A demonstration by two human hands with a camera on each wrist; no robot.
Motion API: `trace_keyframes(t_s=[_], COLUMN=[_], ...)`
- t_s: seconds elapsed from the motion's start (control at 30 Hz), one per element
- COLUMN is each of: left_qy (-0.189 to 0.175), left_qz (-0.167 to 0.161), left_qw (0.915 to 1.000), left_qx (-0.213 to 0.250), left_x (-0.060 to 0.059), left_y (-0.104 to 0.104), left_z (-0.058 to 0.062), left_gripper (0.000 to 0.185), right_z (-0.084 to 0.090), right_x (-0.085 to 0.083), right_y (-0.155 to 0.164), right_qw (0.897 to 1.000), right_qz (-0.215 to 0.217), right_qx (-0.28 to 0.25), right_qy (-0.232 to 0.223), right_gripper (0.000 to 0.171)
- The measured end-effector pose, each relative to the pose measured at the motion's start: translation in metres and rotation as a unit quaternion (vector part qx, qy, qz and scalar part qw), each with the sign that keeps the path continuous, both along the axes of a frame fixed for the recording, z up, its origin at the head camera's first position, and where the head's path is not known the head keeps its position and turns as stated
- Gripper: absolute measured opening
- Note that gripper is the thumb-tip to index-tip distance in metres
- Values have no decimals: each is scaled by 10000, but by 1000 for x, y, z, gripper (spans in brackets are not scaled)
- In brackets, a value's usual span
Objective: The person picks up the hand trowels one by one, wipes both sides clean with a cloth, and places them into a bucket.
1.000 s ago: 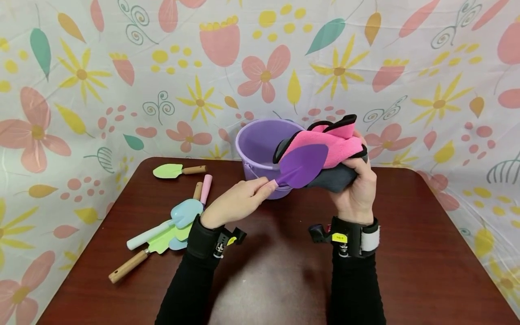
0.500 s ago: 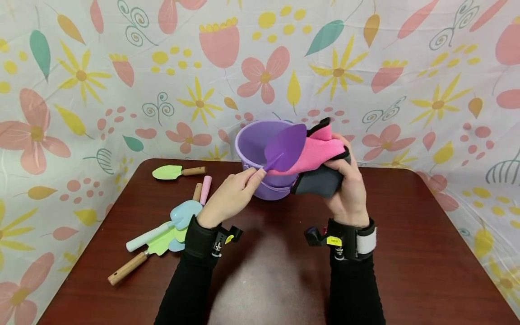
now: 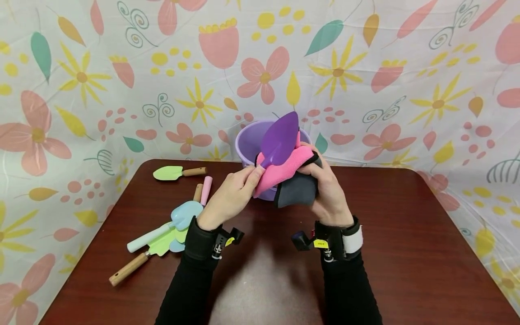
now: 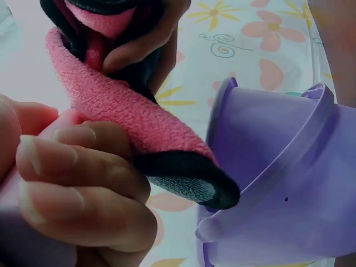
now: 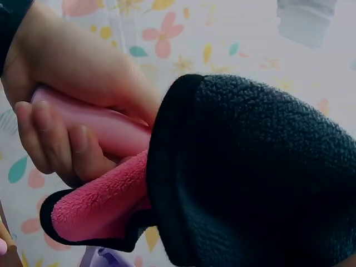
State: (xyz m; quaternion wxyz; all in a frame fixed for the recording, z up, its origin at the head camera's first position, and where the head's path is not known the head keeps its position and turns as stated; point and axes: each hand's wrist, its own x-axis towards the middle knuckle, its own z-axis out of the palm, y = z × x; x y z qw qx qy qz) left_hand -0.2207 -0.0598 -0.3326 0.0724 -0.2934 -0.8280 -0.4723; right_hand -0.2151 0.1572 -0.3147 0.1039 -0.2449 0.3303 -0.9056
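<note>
Change noted: a second ago the purple trowel point(image 3: 280, 140) lies nearly level across the cloth point(image 3: 284, 174), off to the right of the bucket point(image 3: 248, 144). It now stands blade-up, tilted a little to the right, directly in front of the bucket. Both hands have drawn in toward the centre and lower, and the cloth has moved from the blade down to the neck and handle. My reading is that the wiping has passed along the tool from blade to handle, and the blade is now bare.

Grip: the left hand point(image 3: 231, 196) curls its fingers point(image 4: 72, 183) round the trowel's pale pink handle point(image 5: 105, 130), with the pink edge of the cloth pressed against them. The right hand point(image 3: 325, 189) clutches the bunched cloth, pink face toward the tool, dark grey face toward the palm.

The trowel is held clear above the table point(image 3: 406, 253), at the near rim of the bucket.

Not established: most of the handle is buried under fingers and cloth, so its length cannot be told. The bucket's inside is hidden behind blade and cloth. The right wrist view is largely filled by dark fleece. The left wrist view shows only part of the bucket wall point(image 4: 289, 183). The other tools point(image 3: 170, 225) lie overlapped at the left, so their count is uncertain.
</note>
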Motion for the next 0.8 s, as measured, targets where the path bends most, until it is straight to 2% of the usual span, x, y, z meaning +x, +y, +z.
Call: trace_keyframes(t_s=[0.2, 0.37, 0.57, 0.8], left_qy=[-192, -579, -962, -1344], left_qz=[-290, -765, -1157, -1371], left_qw=[9994, 9954, 9884, 9800], left_qx=[-18, -21, -198, -527], left_x=[3, 7, 8, 4], left_y=[14, 21, 16, 6], left_z=[-2, -3, -3, -1], left_gripper=[40, 42, 40, 46], right_z=[-2, -3, -2, 2], right_x=[-3, -7, -7, -6], right_y=[4, 6, 6, 11], right_qw=[9979, 9905, 9842, 9738], right_qz=[-282, -545, -842, -1196], right_qx=[-574, -1261, -1544, -1848], right_qy=[-49, -84, 194, 565], right_gripper=[39, 32, 30, 45])
